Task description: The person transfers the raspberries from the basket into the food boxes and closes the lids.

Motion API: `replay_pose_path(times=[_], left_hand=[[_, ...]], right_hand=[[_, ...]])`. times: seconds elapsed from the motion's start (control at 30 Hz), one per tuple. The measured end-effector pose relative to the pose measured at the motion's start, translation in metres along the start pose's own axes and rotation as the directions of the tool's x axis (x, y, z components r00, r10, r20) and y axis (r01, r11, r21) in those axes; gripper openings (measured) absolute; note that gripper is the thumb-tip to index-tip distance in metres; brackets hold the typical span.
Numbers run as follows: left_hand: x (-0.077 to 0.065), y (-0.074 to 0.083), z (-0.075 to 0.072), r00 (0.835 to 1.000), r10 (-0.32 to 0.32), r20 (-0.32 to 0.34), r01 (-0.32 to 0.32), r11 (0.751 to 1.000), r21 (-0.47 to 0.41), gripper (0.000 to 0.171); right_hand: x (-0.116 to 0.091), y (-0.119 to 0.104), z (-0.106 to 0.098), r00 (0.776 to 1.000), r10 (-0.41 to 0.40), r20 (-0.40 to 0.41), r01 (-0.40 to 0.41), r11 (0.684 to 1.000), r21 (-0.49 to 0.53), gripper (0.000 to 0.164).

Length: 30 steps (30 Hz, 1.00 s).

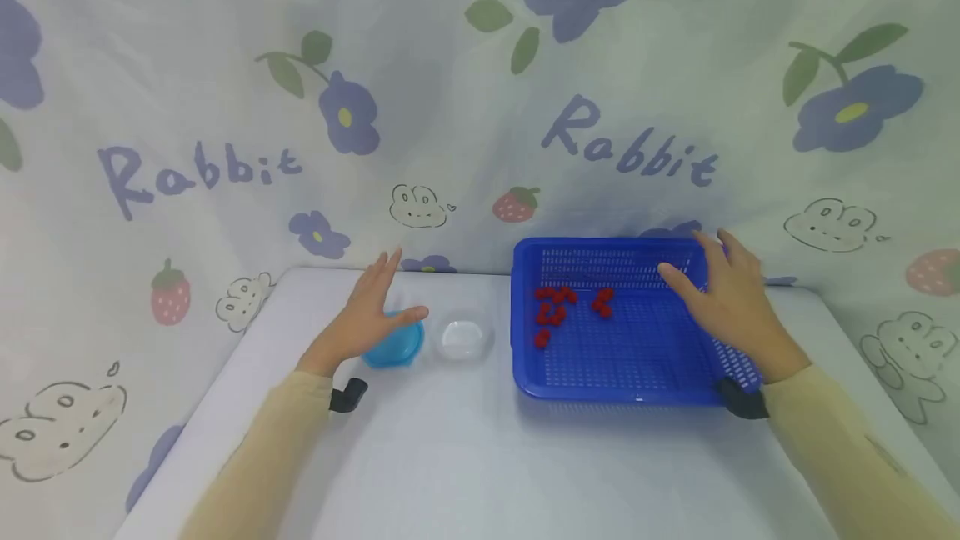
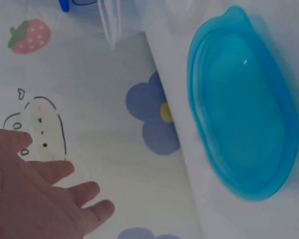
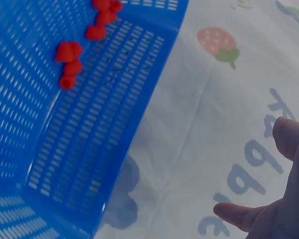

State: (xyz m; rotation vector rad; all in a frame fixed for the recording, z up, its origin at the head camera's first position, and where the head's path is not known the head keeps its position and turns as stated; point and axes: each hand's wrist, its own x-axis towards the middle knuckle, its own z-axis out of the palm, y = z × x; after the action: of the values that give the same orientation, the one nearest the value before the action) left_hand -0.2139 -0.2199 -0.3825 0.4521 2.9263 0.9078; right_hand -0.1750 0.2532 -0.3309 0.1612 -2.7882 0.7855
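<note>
My left hand (image 1: 369, 313) hovers with spread fingers over a light-blue oval lid (image 2: 244, 119) on the white table. Just right of that lid sits a small clear plastic container (image 1: 462, 337). Over the right side of a blue perforated basket (image 1: 528, 373) is my right hand (image 1: 723, 302), thumb and fingers apart, holding nothing. Several small red raspberry-like pieces (image 1: 555, 315) lie in the left part of the basket, and a small cluster of the same red pieces (image 1: 603, 302) lies nearer its middle.
Behind the white table (image 1: 450, 457) hangs a pale cloth (image 1: 450, 107) printed with flowers, strawberries and the word Rabbit. The basket's raised walls stand along the right part of the table, close to the cloth.
</note>
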Motion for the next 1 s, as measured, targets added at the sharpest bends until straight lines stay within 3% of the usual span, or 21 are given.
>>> replay_pose_path(times=[0.13,0.4,0.63,0.73,0.93,1.0], left_hand=[[-0.001,-0.004,0.013,1.0,0.014,0.021,-0.012,0.993,-0.12,0.106],[-0.009,-0.001,0.043,0.997,-0.068,0.042,0.077,0.953,-0.294,0.119],[-0.01,0.003,0.066,0.998,-0.041,0.039,0.052,0.925,-0.377,0.123],[-0.01,0.004,0.073,0.998,-0.05,0.048,0.065,0.916,-0.397,0.124],[-0.009,0.006,0.081,0.997,-0.064,0.05,0.079,0.906,-0.416,0.126],[-0.009,0.006,0.083,0.997,-0.067,0.049,0.081,0.909,-0.409,0.127]], right_hand=[[0.01,-0.005,0.007,0.999,0.017,0.051,-0.018,0.999,0.03,0.077],[0.027,-0.013,0.022,0.984,0.055,0.169,-0.068,0.995,0.072,0.081],[0.044,-0.009,0.041,0.963,0.076,0.259,-0.094,0.994,0.056,0.077],[0.051,-0.005,0.05,0.943,0.091,0.319,-0.11,0.993,0.042,0.075],[0.06,0.0,0.063,0.878,0.144,0.456,-0.19,0.98,0.057,0.071],[0.063,0.003,0.067,0.871,0.151,0.468,-0.196,0.98,0.048,0.068]])
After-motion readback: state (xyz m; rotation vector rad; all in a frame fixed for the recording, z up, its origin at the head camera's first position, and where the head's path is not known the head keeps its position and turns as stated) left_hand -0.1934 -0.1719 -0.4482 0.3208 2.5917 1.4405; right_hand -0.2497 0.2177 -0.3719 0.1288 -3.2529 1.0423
